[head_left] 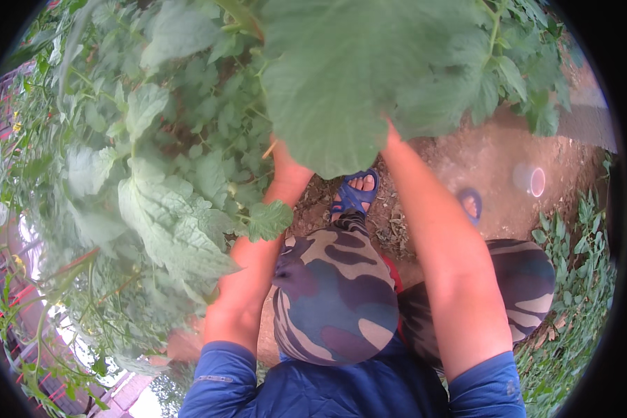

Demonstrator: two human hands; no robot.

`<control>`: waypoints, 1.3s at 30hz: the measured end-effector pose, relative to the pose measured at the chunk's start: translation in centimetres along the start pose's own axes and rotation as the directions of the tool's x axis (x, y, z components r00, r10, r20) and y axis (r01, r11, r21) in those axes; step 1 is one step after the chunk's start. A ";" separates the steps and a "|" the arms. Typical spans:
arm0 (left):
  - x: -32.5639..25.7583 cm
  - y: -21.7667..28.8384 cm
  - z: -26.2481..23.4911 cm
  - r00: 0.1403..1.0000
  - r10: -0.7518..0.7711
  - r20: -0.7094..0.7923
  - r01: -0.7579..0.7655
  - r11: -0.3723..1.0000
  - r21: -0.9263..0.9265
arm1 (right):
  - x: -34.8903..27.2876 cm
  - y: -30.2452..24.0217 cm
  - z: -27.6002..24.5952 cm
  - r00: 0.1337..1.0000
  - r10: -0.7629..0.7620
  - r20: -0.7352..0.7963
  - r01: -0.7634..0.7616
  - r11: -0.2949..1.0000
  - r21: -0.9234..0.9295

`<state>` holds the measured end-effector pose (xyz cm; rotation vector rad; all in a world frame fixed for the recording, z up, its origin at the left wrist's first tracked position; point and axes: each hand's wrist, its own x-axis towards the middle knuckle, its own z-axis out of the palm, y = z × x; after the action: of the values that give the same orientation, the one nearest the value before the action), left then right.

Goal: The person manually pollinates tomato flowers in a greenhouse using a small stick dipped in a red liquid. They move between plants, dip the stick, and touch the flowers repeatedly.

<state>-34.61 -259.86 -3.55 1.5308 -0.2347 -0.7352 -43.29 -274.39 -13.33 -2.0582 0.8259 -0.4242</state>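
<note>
A broad green leaf [327, 90] hangs close in front and covers most of both hands. Of my left hand [291, 167], only the wrist and heel show at the leaf's left edge, with the fingers out of sight. A short yellowish-brown stem [269, 149] shows right beside it. My right hand [391, 136] reaches behind the leaf's right side, and its fingers are hidden too. What either hand touches cannot be seen. Leafy plants with toothed leaves [164, 216] surround my left forearm.
My bent knees in camouflage trousers [334, 299] and blue sandals [355, 191] are below, over brown soil [460, 167]. A pale cup [529, 180] sits on the ground to the right. Low plants [571, 279] line the right side; reddish netting [3, 139] runs along the far left.
</note>
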 end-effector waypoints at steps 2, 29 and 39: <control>0.1 -0.9 -0.7 1.000 -0.026 -0.003 0.025 0.992 -0.123 | 0.1 -0.2 0.2 1.000 -0.006 -0.013 0.006 1.000 -0.010; 0.2 0.9 0.7 0.949 0.315 0.006 -0.248 0.734 0.632 | 0.9 0.2 0.4 0.995 0.011 -0.095 -0.012 1.000 -0.011; -0.4 0.9 0.7 0.792 0.602 0.101 -0.497 0.539 0.680 | 0.3 -1.3 -1.7 0.993 0.088 0.075 -0.084 0.995 -0.057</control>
<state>-35.00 -260.30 -2.54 2.0363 -0.9268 0.0220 -43.47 -275.09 -11.30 -2.0666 0.8848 -0.2759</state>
